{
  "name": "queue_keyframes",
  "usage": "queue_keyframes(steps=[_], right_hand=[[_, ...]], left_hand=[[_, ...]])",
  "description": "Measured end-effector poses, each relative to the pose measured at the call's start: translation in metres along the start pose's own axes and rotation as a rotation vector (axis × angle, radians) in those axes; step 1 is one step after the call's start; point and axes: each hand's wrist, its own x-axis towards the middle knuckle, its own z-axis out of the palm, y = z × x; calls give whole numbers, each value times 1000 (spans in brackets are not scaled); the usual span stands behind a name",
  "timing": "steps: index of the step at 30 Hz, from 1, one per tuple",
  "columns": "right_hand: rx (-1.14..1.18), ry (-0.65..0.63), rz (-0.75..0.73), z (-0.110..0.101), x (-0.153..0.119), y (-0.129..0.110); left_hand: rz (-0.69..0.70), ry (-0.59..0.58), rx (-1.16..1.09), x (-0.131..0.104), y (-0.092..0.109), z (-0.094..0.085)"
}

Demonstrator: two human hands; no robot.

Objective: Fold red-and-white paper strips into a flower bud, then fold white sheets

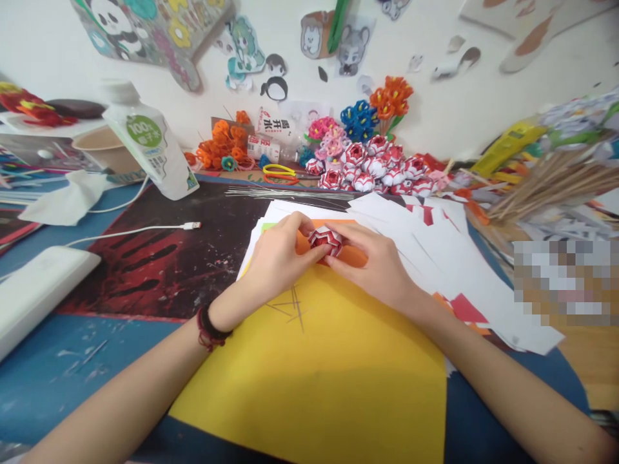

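Observation:
A small red and white paper flower (325,240) is held between both hands above the far end of a yellow sheet (348,361). My left hand (278,258) grips it from the left, its thumb across the front edge. From the right, my right hand (374,261) pinches the flower between thumb and fingers. Several thin wires (296,306) lie on the yellow sheet near my left hand. Orange paper (355,256) shows under the hands. Parts of the flower are covered by the fingertips.
Finished red and white flowers (374,164) are piled at the back, beside yellow-handled scissors (280,171) and long wires (290,193). White sheets (435,258) spread to the right. A white bottle (152,142), a cable and a white power bank (46,283) are at the left.

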Motion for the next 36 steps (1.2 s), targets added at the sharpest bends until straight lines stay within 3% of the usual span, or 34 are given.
queue_keyframes(steps=[14, 24, 36], right_hand=[[-11, -38, -80, 4, -1, 1], [-28, -9, -98, 7, -3, 2], [-13, -62, -69, 4, -3, 3]], left_hand=[[-113, -49, -65, -3, 16, 2], [-41, -94, -132, -1, 9, 1], [-56, -128, -197, 2, 10, -2]])
